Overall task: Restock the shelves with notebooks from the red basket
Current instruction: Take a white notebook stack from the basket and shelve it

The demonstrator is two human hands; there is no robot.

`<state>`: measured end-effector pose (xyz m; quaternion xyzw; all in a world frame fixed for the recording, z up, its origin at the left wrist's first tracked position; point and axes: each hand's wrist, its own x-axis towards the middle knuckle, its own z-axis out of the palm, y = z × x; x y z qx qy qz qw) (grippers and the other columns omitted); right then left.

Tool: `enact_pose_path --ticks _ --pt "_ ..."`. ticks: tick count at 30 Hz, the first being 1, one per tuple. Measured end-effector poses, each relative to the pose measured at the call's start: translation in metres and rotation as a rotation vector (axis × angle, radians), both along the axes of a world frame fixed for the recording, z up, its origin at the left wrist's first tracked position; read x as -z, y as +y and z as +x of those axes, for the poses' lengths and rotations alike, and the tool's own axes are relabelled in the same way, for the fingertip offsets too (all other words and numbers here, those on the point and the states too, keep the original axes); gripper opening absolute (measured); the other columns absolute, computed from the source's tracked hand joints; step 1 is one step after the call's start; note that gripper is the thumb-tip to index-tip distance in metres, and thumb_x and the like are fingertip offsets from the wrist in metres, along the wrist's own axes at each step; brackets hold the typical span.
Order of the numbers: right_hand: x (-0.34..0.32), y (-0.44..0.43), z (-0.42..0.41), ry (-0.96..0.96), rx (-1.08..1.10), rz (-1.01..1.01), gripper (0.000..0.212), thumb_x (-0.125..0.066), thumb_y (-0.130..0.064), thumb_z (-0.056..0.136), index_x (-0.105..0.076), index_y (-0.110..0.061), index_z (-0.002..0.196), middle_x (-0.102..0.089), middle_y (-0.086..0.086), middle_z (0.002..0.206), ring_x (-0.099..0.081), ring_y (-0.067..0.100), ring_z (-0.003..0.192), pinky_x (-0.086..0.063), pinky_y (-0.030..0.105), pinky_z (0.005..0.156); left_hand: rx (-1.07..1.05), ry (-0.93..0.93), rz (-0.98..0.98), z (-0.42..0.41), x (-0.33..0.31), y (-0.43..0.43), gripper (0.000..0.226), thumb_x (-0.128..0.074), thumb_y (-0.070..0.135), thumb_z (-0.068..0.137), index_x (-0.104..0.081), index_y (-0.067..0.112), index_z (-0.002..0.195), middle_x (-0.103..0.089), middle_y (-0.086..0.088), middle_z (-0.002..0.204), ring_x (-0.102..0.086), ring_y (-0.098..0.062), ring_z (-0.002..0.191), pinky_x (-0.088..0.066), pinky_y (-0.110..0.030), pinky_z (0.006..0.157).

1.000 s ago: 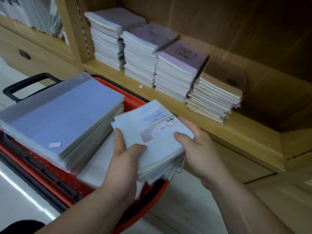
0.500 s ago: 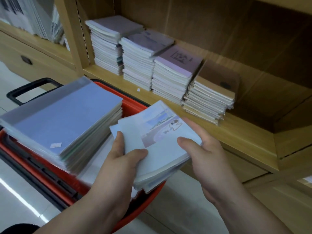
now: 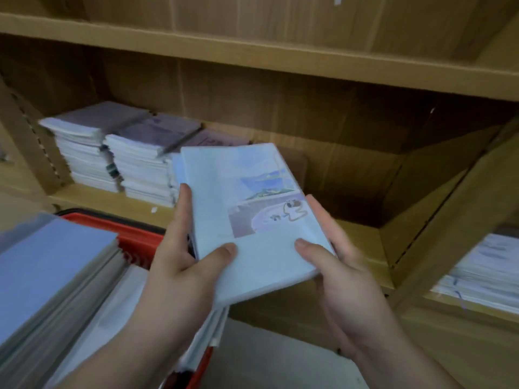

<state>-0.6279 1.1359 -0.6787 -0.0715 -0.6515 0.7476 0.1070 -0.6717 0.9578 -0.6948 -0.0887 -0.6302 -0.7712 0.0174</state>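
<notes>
Wooden shelving fills the background, with an upper board [image 3: 252, 57] running across above a deep, shadowed compartment.

In front of it the left hand [image 3: 179, 265] grips the near left corner of a bundle of notebooks [image 3: 252, 209], with the thumb pressed on the pale blue cover and a finger stretched up along the left edge. The right hand [image 3: 345, 276] clasps the near right side, thumb on top and fingers curled underneath. The bundle is in the air and tilted, over the shelf [image 3: 106, 197] edge and just beyond the red basket [image 3: 134, 234].

The basket sits below and to the left. It holds a tall stack of large blue notebooks [image 3: 47, 276], with white sheets [image 3: 112, 318] beside it under the left wrist.

On the shelf, two piles of small notebooks stand side by side and touching, the left pile [image 3: 84, 147] and the second pile [image 3: 143, 164]. A third, purple-topped pile [image 3: 216, 140] is mostly hidden behind the held bundle. A white scrap [image 3: 154, 210] lies on the board near its front edge. Past a slanting divider [image 3: 449, 214], the next compartment holds a blurred white stack [image 3: 483, 273].
</notes>
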Motion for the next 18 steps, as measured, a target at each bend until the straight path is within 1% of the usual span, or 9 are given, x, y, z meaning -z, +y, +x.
enact_pose_path --ticks 2,5,7,9,11,13,15,16,18 --pt "-0.002 0.026 0.003 0.025 0.111 -0.021 0.049 -0.06 -0.006 0.095 -0.065 -0.05 0.115 -0.072 -0.023 0.115 -0.068 0.0 0.107 -0.052 0.033 0.097 0.101 0.029 -0.048 -0.014 -0.007 0.031 0.097 -0.073 0.007 0.08 -0.026 0.049 0.153 -0.06 0.019 0.138 -0.065 -0.012 0.118 -0.055 -0.038 0.093" --pt "0.002 0.061 0.005 0.076 0.266 -0.084 0.046 -0.058 -0.008 0.097 -0.062 -0.049 0.119 -0.073 -0.024 0.108 -0.07 0.0 0.099 -0.057 0.026 0.08 0.212 0.064 -0.087 -0.035 -0.016 0.08 0.093 -0.068 -0.003 0.088 -0.026 0.047 0.154 -0.062 0.017 0.134 -0.068 -0.011 0.112 -0.058 -0.029 0.083" --pt "0.008 0.083 0.003 0.095 0.352 -0.107 0.046 -0.057 -0.009 0.099 -0.06 -0.049 0.121 -0.073 -0.026 0.105 -0.071 -0.001 0.095 -0.058 0.02 0.071 0.314 0.078 -0.114 -0.049 -0.018 0.111 0.09 -0.065 -0.004 0.089 -0.027 0.045 0.155 -0.063 0.014 0.135 -0.067 -0.014 0.113 -0.058 -0.031 0.085" --pt "0.017 0.102 0.0 0.089 0.424 -0.106 0.047 -0.058 -0.012 0.099 -0.058 -0.053 0.122 -0.072 -0.028 0.104 -0.07 -0.003 0.095 -0.057 0.021 0.073 0.383 0.056 -0.154 -0.064 -0.014 0.138 0.087 -0.066 -0.002 0.089 -0.03 0.044 0.154 -0.064 0.013 0.134 -0.068 -0.016 0.112 -0.058 -0.036 0.087" --pt "0.028 0.118 -0.005 0.062 0.478 -0.121 0.048 -0.059 -0.015 0.099 -0.057 -0.056 0.123 -0.072 -0.025 0.107 -0.068 0.001 0.098 -0.054 0.024 0.078 0.43 0.026 -0.183 -0.078 -0.005 0.161 0.084 -0.066 -0.002 0.088 -0.034 0.04 0.153 -0.066 0.01 0.13 -0.068 -0.017 0.111 -0.057 -0.034 0.086" --pt "0.043 0.132 -0.012 0.005 0.507 -0.171 0.048 -0.06 -0.015 0.098 -0.056 -0.053 0.128 -0.07 -0.018 0.109 -0.068 0.008 0.098 -0.052 0.024 0.074 0.462 -0.026 -0.234 -0.087 0.006 0.182 0.077 -0.065 -0.002 0.088 -0.04 0.036 0.151 -0.068 0.008 0.126 -0.068 -0.018 0.109 -0.056 -0.031 0.084" --pt "0.058 0.141 -0.018 -0.066 0.524 -0.229 0.049 -0.061 -0.014 0.097 -0.056 -0.046 0.134 -0.071 -0.01 0.109 -0.069 0.013 0.096 -0.052 0.026 0.07 0.502 -0.093 -0.278 -0.097 0.023 0.194 0.068 -0.063 -0.001 0.089 -0.046 0.03 0.147 -0.071 0.004 0.124 -0.07 -0.02 0.108 -0.056 -0.03 0.083" --pt "0.066 0.143 -0.02 -0.099 0.526 -0.243 0.049 -0.06 -0.014 0.098 -0.055 -0.043 0.137 -0.072 -0.007 0.108 -0.07 0.015 0.095 -0.052 0.028 0.069 0.517 -0.13 -0.294 -0.1 0.032 0.198 0.067 -0.063 0.001 0.089 -0.046 0.028 0.148 -0.07 0.001 0.127 -0.07 -0.021 0.108 -0.056 -0.032 0.084" --pt "0.078 0.145 -0.026 -0.154 0.52 -0.237 0.046 -0.058 -0.016 0.099 -0.054 -0.042 0.137 -0.069 -0.005 0.109 -0.068 0.017 0.096 -0.052 0.029 0.067 0.515 -0.209 -0.336 -0.106 0.048 0.201 0.072 -0.066 0.009 0.088 -0.039 0.027 0.153 -0.063 -0.002 0.138 -0.068 -0.021 0.112 -0.055 -0.034 0.091"
